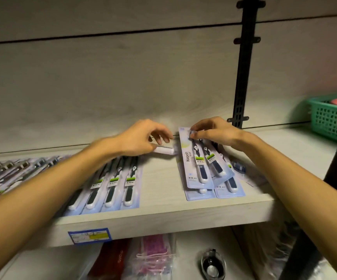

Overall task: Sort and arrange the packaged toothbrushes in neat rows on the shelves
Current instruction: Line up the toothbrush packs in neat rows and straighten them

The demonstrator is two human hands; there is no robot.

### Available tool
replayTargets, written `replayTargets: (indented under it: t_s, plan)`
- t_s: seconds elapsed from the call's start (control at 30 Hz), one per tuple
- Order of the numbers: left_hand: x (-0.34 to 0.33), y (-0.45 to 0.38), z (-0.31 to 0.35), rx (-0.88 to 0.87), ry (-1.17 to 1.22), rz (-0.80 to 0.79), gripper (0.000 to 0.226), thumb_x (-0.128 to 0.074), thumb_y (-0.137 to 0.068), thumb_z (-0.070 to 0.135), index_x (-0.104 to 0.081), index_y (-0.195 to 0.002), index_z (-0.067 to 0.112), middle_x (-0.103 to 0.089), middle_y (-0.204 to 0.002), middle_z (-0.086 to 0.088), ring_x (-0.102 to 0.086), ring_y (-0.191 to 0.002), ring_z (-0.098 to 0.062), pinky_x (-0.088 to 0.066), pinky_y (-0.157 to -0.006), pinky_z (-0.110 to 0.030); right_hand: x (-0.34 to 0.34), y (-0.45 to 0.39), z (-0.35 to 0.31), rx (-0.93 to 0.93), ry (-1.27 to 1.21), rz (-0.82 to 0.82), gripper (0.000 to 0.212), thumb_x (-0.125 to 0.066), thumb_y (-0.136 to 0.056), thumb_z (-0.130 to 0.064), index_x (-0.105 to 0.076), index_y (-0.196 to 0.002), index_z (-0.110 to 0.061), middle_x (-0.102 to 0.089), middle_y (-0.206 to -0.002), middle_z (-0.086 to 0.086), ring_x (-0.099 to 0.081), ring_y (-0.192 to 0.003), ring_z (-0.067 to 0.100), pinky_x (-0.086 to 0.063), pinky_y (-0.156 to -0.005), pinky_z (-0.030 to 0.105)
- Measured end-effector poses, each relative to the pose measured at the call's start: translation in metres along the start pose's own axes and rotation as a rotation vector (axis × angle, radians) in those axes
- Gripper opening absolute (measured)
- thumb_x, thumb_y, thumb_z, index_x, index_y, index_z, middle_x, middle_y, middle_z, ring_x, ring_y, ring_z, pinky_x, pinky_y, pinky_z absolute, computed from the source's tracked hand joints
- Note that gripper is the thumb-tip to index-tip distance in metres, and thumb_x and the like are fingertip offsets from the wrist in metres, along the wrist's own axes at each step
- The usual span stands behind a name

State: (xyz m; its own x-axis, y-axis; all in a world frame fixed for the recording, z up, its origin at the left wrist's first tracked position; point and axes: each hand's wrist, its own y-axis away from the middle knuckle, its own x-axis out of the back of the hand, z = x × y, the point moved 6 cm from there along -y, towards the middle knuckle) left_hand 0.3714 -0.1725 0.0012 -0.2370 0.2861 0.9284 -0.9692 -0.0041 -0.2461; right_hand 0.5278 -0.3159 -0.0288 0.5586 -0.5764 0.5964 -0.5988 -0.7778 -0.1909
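On the pale wooden shelf a neat row of light-blue toothbrush packs lies under my left forearm. To the right sits a loose, overlapping pile of the same packs. My right hand pinches the far top end of the uppermost pack, which is printed "Niepath". My left hand is curled at the back of the shelf, its fingers on a small white tube-like item that is blurred. A row of darker packs fills the shelf's left end.
A black slotted upright runs up the back wall. A green basket stands at the far right. The shelf edge carries a blue price label. Below lie a red box, pink bagged goods and a small dark bottle.
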Motion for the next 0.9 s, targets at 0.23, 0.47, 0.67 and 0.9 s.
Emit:
replayTargets:
  t_s: [0.23, 0.47, 0.67, 0.9]
  plan:
    - [-0.004, 0.016, -0.037, 0.114, -0.272, -0.146, 0.061, -0.07, -0.091, 0.039, -0.05, -0.146, 0.022, -0.053, -0.148, 0.004, -0.05, -0.133, -0.018, -0.039, -0.109, -0.032, -0.009, -0.001, -0.002, 0.083, 0.163, -0.048, 0.028, -0.074, -0.088, -0.034, -0.073, -0.112, -0.019, -0.074, -0.108, 0.004, -0.068, -0.104, 0.025, -0.053, -0.098, 0.044]
    - [-0.007, 0.019, -0.045, 0.095, -0.352, -0.121, 0.051, -0.065, -0.094, 0.027, -0.053, -0.144, 0.028, -0.058, -0.119, -0.001, -0.054, -0.116, -0.02, -0.045, -0.095, -0.035, -0.012, -0.003, -0.002, 0.105, 0.217, -0.054, 0.029, -0.074, -0.087, -0.036, -0.074, -0.111, -0.02, -0.073, -0.107, 0.001, -0.066, -0.104, 0.018, -0.051, -0.099, 0.039]
    - [0.01, 0.031, -0.008, -0.146, -0.156, 0.132, 0.038, -0.063, -0.089, 0.009, -0.071, -0.123, 0.023, -0.064, -0.121, 0.007, -0.061, -0.11, -0.014, -0.05, -0.093, -0.039, -0.016, -0.005, -0.003, 0.128, 0.232, -0.069, 0.032, -0.073, -0.088, -0.04, -0.073, -0.115, -0.024, -0.073, -0.109, -0.004, -0.065, -0.107, 0.014, -0.05, -0.098, 0.03]
    - [-0.027, 0.049, 0.016, -0.061, 0.401, -0.281, 0.075, -0.05, -0.071, -0.015, -0.06, -0.137, 0.02, -0.055, -0.145, 0.003, -0.049, -0.137, -0.011, -0.046, -0.11, -0.037, -0.021, -0.005, -0.003, 0.152, 0.224, -0.054, 0.032, -0.07, -0.088, -0.047, -0.074, -0.113, -0.027, -0.074, -0.107, -0.007, -0.066, -0.104, 0.011, -0.051, -0.099, 0.037]
